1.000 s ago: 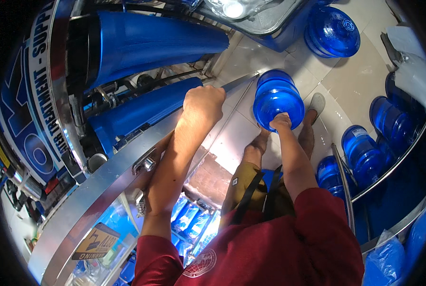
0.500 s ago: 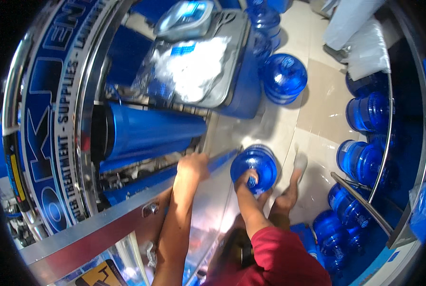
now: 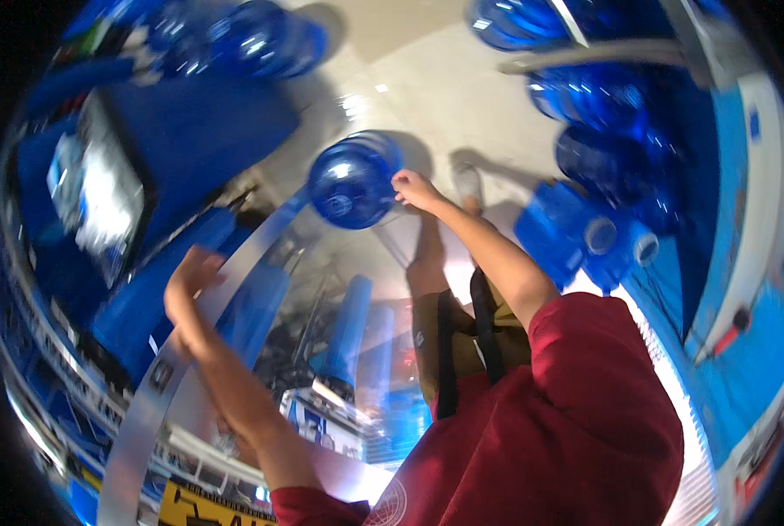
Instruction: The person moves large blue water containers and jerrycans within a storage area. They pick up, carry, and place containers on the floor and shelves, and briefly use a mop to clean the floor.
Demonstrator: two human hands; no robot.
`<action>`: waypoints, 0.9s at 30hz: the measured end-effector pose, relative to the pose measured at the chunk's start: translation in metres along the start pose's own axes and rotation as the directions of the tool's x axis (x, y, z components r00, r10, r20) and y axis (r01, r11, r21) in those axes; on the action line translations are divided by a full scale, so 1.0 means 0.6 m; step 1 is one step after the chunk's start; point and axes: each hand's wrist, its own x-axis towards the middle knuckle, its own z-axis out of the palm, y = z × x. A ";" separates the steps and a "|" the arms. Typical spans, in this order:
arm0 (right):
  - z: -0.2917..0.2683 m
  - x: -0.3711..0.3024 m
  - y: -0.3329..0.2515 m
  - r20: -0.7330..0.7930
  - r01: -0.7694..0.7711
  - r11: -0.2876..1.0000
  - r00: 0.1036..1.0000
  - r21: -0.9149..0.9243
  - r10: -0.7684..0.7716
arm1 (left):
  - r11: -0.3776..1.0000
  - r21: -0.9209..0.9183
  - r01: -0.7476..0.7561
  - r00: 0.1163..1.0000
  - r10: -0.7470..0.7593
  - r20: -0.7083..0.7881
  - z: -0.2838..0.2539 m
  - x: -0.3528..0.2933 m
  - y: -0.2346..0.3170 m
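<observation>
A round blue water jug [image 3: 354, 181] stands on the floor at the far end of the glass door, its capped neck facing up. My right hand [image 3: 415, 190] is just beside the jug's right side, off the neck. Its fingers are loosely bent and slightly apart, with nothing visible in them. On the left, my left hand [image 3: 195, 273] is by the door's metal edge [image 3: 234, 302]. Its fingers look loosely curled and apart, though smeared by motion. Whether it touches the edge I cannot tell.
Several blue jugs [image 3: 265, 39] stand at the far left, and more [image 3: 598, 96] line the right side. Two blue rectangular containers [image 3: 554, 223] stand nearer on the right. A blue chest [image 3: 203, 118] with plastic-wrapped goods [image 3: 111, 188] on its lid is to the left. My foot [image 3: 466, 184] is near the jug.
My right hand has let go of the jug's neck and moved to its right side. My left hand has shifted along the door's edge. The view has turned, with the jug now farther up and left.
</observation>
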 end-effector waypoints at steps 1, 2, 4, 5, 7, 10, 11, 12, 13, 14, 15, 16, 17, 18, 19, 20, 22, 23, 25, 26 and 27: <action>-0.059 -0.034 0.045 -0.079 0.000 0.992 0.997 0.126 0.010 | 0.994 -0.101 0.039 0.999 -0.041 -0.017 -0.001 -0.001 -0.007; -0.128 -0.074 0.096 -0.192 -0.007 0.983 0.980 0.182 0.043 | 0.995 -0.079 0.061 0.998 -0.060 0.009 -0.003 0.006 -0.013; -0.267 -0.166 0.197 -0.262 -0.244 0.916 0.906 0.319 0.332 | 0.973 -0.159 0.165 0.986 -0.163 0.027 -0.002 0.016 -0.023; -0.315 -0.235 0.249 -0.424 -0.174 0.929 0.851 0.328 0.309 | 0.979 -0.127 0.162 0.987 -0.160 0.023 -0.002 0.021 -0.027; -0.404 -0.383 0.341 -0.590 -0.035 0.933 0.766 0.359 0.256 | 0.987 -0.097 0.127 0.984 -0.137 -0.112 0.005 0.040 -0.022; -0.476 -0.588 0.445 -0.637 -0.204 0.898 0.645 0.390 0.423 | 0.994 -0.110 0.023 0.883 -0.071 -0.464 0.035 0.068 0.033; -0.481 -0.640 0.471 -0.654 -0.206 0.882 0.603 0.424 0.456 | 0.994 -0.110 -0.011 0.822 -0.054 -0.568 0.049 0.071 0.066; -0.492 -0.678 0.491 -0.629 -0.305 0.887 0.626 0.347 0.461 | 0.993 -0.114 0.024 0.740 -0.095 -0.666 0.060 0.074 0.108; -0.496 -0.698 0.511 -0.626 -0.397 0.843 0.566 0.363 0.536 | 0.965 -0.197 -0.170 0.678 -0.031 -0.734 0.085 0.080 0.163; -0.505 -0.720 0.529 -0.620 -0.515 0.766 0.471 0.384 0.628 | 0.913 -0.242 -0.327 0.584 -0.006 -0.811 0.125 0.084 0.227; -0.525 -0.724 0.546 -0.545 -0.543 0.740 0.509 0.398 0.666 | 0.868 -0.121 -0.482 0.457 0.131 -0.880 0.173 0.089 0.302; -0.548 -0.719 0.563 -0.478 -0.588 0.695 0.510 0.413 0.715 | 0.820 -0.291 -0.492 0.592 0.070 -0.803 0.225 0.099 0.390; -0.572 -0.715 0.581 -0.578 -0.524 0.731 0.458 0.438 0.675 | 0.826 -0.297 -0.478 0.678 0.133 -0.723 0.289 0.097 0.475; -0.602 -0.703 0.600 -0.675 -0.454 0.768 0.388 0.453 0.628 | 0.865 -0.327 -0.380 0.818 0.150 -0.555 0.355 0.105 0.572; -0.651 -0.685 0.614 -0.817 -0.564 0.769 0.265 0.299 0.512 | 0.632 -0.304 -0.713 0.673 0.493 -0.552 0.424 0.105 0.661; -0.707 -0.676 0.627 -0.923 -0.679 0.717 0.154 0.160 0.352 | 0.722 -0.309 -0.619 0.761 0.455 -0.462 0.498 0.111 0.764; -0.784 -0.694 0.659 -0.995 -0.829 0.559 0.030 0.028 0.094 | 0.208 -0.784 -0.585 0.717 0.583 -0.381 0.645 0.099 0.943; -0.810 -0.701 0.676 -0.991 -0.787 0.617 -0.056 -0.032 -0.122 | 0.291 -0.789 -0.541 0.711 0.659 -0.244 0.700 0.107 1.022; -0.879 -0.697 0.693 -0.989 -0.712 0.697 -0.015 -0.091 -0.145 | 0.357 -0.694 -0.626 0.689 0.670 -0.277 0.790 0.115 1.159; -0.897 -0.694 0.696 -0.992 -0.675 0.729 0.035 -0.111 -0.119 | 0.466 -0.600 -0.650 0.719 0.633 -0.288 0.821 0.120 1.208; -0.915 -0.694 0.687 -0.983 -0.499 0.862 0.184 -0.088 0.006 | 0.486 -0.630 -0.606 0.758 0.592 -0.274 0.842 0.125 1.244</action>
